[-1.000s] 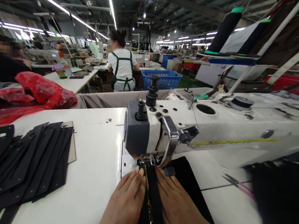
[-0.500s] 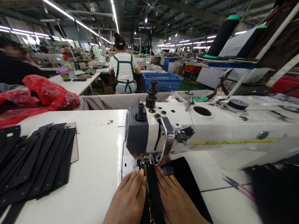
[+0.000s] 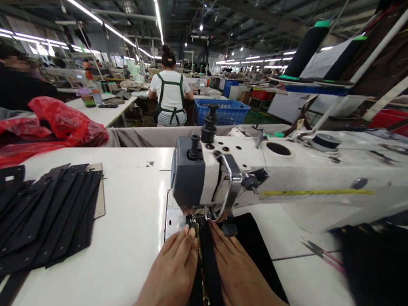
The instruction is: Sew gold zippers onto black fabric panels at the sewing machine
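A black strip with a gold-toothed zipper [image 3: 200,252] runs under the presser foot of a white and grey sewing machine [image 3: 189,180]. The gold zipper pull [image 3: 205,301] shows near the bottom of the view. On the strip's left side my left hand [image 3: 174,269] lies with fingers stretched forward, tips at the zipper just before the foot. My right hand [image 3: 241,275] rests flat along the right side, over black fabric [image 3: 254,233]; its fingertips reach close to the foot. Undersides of both hands are hidden, as is the needle point.
Black cut pieces [image 3: 40,224] lie fanned on the white table at left, near a red plastic bag [image 3: 60,123]. Small scissors [image 3: 323,254] and dark fabric [image 3: 386,278] lie at right. Thread cones [image 3: 307,50] stand above. Beyond are a blue basket [image 3: 222,111] and a seated person [image 3: 169,93].
The zipper pull is slightly nearer the presser foot, so the strip has crept forward. Both hands keep nearly the same place and pose. The view has shifted a little.
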A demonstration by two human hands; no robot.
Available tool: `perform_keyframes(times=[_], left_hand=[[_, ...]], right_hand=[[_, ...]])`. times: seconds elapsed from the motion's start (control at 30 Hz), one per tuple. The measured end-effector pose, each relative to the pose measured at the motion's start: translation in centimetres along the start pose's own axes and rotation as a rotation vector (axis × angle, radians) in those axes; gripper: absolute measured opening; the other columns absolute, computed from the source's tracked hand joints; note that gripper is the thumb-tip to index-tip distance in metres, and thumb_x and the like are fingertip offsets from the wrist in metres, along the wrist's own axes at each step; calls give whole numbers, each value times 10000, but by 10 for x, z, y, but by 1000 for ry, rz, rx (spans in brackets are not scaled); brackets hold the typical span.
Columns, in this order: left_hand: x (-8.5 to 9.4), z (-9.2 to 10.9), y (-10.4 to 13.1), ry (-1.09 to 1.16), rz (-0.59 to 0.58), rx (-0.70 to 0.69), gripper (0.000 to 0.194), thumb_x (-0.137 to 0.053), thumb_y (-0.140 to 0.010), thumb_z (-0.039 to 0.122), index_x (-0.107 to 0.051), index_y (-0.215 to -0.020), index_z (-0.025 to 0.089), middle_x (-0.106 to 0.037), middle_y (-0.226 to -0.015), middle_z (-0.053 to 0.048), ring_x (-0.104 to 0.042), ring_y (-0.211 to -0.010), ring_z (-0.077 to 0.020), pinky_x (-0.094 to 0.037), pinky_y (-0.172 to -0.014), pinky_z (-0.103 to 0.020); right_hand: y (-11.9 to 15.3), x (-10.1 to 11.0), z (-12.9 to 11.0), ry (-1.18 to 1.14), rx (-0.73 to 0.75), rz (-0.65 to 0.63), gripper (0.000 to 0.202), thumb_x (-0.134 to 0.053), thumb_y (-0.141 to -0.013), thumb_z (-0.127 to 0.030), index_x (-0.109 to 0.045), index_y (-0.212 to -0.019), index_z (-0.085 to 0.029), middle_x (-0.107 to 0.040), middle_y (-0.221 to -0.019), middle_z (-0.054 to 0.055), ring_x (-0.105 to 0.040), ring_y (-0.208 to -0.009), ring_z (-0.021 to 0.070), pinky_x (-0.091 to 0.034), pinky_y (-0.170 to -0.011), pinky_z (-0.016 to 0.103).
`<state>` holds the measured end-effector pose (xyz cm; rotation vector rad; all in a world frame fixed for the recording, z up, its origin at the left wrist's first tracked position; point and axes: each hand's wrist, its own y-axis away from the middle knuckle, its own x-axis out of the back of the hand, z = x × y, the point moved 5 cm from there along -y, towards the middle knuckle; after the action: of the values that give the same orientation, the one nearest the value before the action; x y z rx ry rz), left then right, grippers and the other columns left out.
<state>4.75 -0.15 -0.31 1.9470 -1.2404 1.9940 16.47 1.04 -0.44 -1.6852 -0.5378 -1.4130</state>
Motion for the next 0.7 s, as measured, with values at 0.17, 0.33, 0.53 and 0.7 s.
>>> perform_keyframes(times=[0.17, 0.33, 0.53, 0.7], left_hand=[[-2, 2, -2, 19, 60, 10, 391, -223, -933, 106, -597, -1037, 55, -610, -1114, -163, -551, -1089, -238, -484, -877, -355], [1, 0, -2, 26, 161, 60, 432, -184, -941, 111, -610, -985, 50, -632, -1064, -156, -579, -1040, -244, -488, -848, -359], [2, -1, -3, 22, 48, 2, 388, -225, -935, 113, -594, -1039, 49, -608, -1118, -169, -558, -1080, -242, -486, -863, -353], [-1, -1, -2, 29, 5, 13, 390, -224, -931, 104, -587, -1063, 54, -594, -1144, -174, -556, -1081, -239, -481, -866, -360]], right_hand=[[-1, 4, 0, 8, -11, 16, 645, -369, -787, -116, -204, -1399, 3, -398, -1352, 218, -316, -1291, 275, -385, -994, 460], [-3, 6, -1, 0, 15, 34, 669, -377, -779, -115, -172, -1400, 27, -398, -1348, 223, -349, -1272, 278, -406, -980, 448], [-1, 1, -1, -32, -10, 31, 648, -384, -793, -116, -198, -1404, -6, -361, -1380, 204, -299, -1299, 276, -385, -997, 460], [-1, 1, -1, -45, -25, -2, 642, -385, -790, -110, -214, -1400, -4, -366, -1377, 205, -289, -1303, 278, -361, -1016, 472]])
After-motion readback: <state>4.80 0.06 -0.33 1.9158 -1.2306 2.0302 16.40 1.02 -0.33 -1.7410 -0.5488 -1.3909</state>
